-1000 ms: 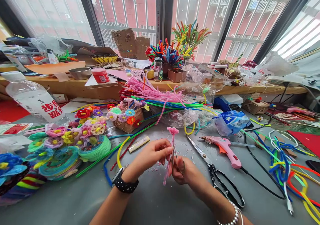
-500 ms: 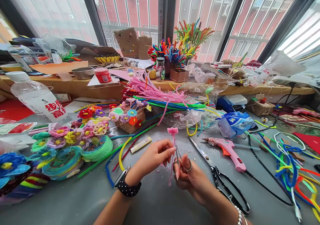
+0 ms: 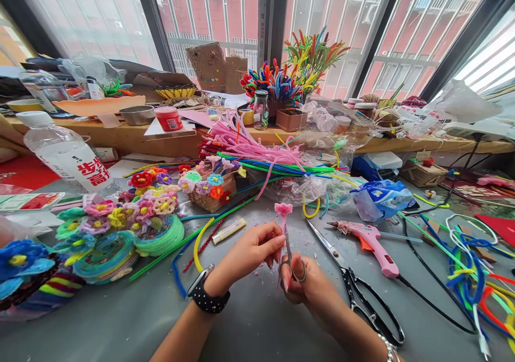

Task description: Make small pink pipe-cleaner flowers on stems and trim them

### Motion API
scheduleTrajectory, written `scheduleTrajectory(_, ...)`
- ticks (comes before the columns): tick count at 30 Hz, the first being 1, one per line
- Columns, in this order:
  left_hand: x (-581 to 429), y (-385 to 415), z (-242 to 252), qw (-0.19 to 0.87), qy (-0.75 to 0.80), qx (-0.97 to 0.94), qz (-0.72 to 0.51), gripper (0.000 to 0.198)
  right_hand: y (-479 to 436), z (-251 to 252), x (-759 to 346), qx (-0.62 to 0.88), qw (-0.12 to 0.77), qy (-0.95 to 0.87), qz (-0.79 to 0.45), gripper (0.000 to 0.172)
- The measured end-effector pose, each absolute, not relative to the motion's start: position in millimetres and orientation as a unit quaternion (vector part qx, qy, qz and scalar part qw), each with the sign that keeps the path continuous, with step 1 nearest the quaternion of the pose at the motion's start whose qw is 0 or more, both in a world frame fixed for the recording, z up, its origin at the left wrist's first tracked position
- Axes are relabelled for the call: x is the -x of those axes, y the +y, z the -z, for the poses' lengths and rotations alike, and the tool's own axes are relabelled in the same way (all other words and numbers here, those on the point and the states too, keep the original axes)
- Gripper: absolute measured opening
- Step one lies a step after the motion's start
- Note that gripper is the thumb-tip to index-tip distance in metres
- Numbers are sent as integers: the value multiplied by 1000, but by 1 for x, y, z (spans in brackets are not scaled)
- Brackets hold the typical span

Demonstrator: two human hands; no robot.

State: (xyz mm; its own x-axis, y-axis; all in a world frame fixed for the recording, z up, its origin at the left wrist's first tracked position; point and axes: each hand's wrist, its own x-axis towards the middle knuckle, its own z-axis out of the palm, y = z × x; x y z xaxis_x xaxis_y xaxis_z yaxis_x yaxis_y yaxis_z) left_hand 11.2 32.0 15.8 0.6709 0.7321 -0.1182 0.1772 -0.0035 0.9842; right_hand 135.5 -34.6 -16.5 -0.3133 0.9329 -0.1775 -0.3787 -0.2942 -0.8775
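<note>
Between the fingertips of my left hand (image 3: pixel 263 244) is the stem of a pink pipe-cleaner flower (image 3: pixel 283 209), its fluffy head upright above the fingers. My right hand (image 3: pixel 303 281) grips a small pair of scissors (image 3: pixel 288 245), thumb and finger in the loops. The blades point up alongside the flower's stem, just right of my left fingertips; whether they touch it I cannot tell. Pink fluff bits lie scattered on the grey table (image 3: pixel 257 319) around the hands.
Large black-handled shears (image 3: pixel 341 265) and a pink glue gun (image 3: pixel 376 246) with its cord lie to the right. Pipe-cleaner flowers (image 3: pixel 116 212) and a water bottle (image 3: pixel 66 153) stand left. Pink pipe cleaners (image 3: pixel 249 145) are heaped behind, near a blue packet (image 3: pixel 382 198).
The scissors have tilted more upright, their blades closer along the stem. The lower end of the stem shows less below the hands. The view has shifted slightly.
</note>
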Motion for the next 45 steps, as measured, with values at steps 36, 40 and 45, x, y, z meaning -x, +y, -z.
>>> scheduleTrajectory(36,-13,30,-14,625,328,-674,-220,26,-30,13,-149,515,358,-652,-426,62)
scheduleTrajectory(40,-13,30,-13,629,326,-671,-221,26,-30,13,-147,535,364,-637,-419,64)
scheduleTrajectory(45,-13,30,-12,635,317,-666,-229,26,-31,17,-146,548,372,-628,-408,59)
